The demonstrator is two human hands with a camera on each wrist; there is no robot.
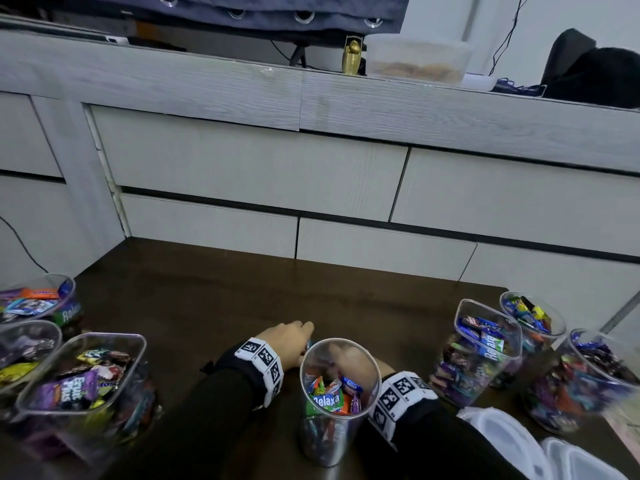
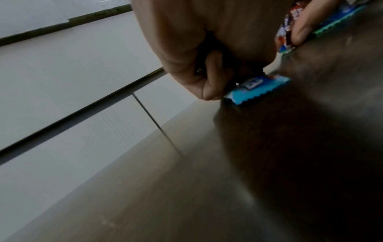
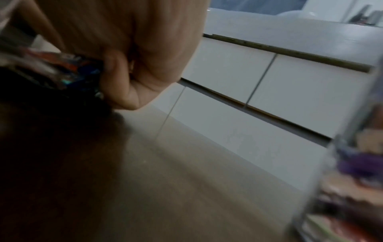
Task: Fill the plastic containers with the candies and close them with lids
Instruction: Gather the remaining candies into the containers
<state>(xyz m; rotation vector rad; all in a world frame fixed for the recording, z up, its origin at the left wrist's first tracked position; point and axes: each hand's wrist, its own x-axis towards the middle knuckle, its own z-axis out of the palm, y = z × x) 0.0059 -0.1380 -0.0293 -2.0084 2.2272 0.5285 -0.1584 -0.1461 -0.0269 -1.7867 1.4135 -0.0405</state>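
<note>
A round clear container point(image 1: 334, 393), partly filled with wrapped candies, stands at the near middle of the dark table point(image 1: 242, 299). My left hand point(image 1: 291, 341) rests on the table just behind and left of it, fingers curled over loose candies. In the left wrist view the left hand point(image 2: 209, 78) grips candies, and a light blue wrapper point(image 2: 257, 89) sticks out under the fingers. My right hand point(image 1: 349, 356) is behind the container, seen through its wall. In the right wrist view the right hand point(image 3: 124, 85) curls round dark, red and blue candies point(image 3: 78, 70).
Three open, candy-filled containers stand at the left point(image 1: 86, 379) and three at the right point(image 1: 485, 348). White lids point(image 1: 502, 434) lie at the near right. A pale drawer cabinet point(image 1: 311, 188) rises right behind the table.
</note>
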